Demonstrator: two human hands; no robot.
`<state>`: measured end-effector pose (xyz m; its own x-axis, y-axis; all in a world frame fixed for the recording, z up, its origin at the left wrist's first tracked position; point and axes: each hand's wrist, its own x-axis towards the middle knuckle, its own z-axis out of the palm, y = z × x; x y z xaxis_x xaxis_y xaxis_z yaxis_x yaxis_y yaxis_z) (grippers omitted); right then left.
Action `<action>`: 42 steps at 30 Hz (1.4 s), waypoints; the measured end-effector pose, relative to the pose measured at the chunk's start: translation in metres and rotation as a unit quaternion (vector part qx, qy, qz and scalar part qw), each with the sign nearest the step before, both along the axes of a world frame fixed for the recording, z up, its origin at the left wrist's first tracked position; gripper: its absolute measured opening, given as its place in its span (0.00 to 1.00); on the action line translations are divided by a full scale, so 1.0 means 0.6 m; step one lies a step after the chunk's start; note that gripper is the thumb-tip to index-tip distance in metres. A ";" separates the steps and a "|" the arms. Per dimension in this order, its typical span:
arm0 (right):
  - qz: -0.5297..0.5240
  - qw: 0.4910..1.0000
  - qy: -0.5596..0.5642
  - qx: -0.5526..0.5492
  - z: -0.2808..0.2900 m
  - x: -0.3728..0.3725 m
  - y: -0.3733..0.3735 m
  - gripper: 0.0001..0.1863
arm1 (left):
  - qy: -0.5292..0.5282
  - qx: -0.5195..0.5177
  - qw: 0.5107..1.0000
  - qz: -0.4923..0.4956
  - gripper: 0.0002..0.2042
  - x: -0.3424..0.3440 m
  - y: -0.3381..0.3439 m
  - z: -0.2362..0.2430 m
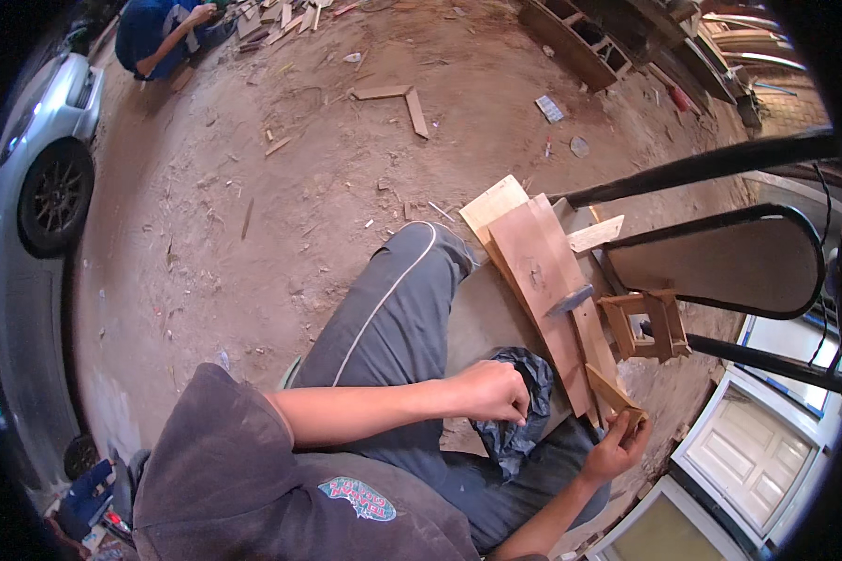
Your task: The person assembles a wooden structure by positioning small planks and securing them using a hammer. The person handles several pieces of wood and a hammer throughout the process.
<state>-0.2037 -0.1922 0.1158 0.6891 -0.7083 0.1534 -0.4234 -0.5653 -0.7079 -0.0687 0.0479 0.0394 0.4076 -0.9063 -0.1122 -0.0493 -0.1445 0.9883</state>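
My left hand (492,391) is closed, fingertips pressed together, above a black plastic bag (513,447) in my lap. Whatever it may hold is too small to make out. My right hand (617,449) grips the end of a short, narrow wooden strip (612,387). That strip lies against the lower end of wide reddish-brown boards (535,271) resting beside my knee. On the boards sits a dark, elongated metal piece (571,299) like a hammer head; its handle cannot be made out. A pale wood block (596,234) sticks out beyond them.
A small wooden frame (644,324) stands right of the boards, near a black-rimmed panel (720,262) and dark bars. White framed panels (753,449) lie lower right. Two joined wood strips (398,95) lie on the dirt ahead. A car (42,196) stands left; another person (164,37) crouches far left.
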 end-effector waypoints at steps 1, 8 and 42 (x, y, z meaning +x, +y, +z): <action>-0.009 1.000 0.009 -0.006 0.000 0.000 0.001 0.12 | -0.006 -0.007 1.000 0.003 0.10 0.000 0.002 0.000; -0.019 1.000 -0.002 0.004 -0.001 0.003 0.000 0.13 | -0.006 -0.026 0.999 0.019 0.10 -0.011 0.002 -0.003; 0.027 0.997 -0.031 -0.059 -0.016 0.015 -0.005 0.11 | -0.024 -0.084 0.996 0.021 0.27 0.002 -0.011 -0.020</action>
<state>-0.1950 -0.1951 0.1062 0.7124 -0.6448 0.2769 -0.3477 -0.6671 -0.6589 -0.0675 0.0416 0.0273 0.4459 -0.8930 0.0602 -0.0937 0.0203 0.9954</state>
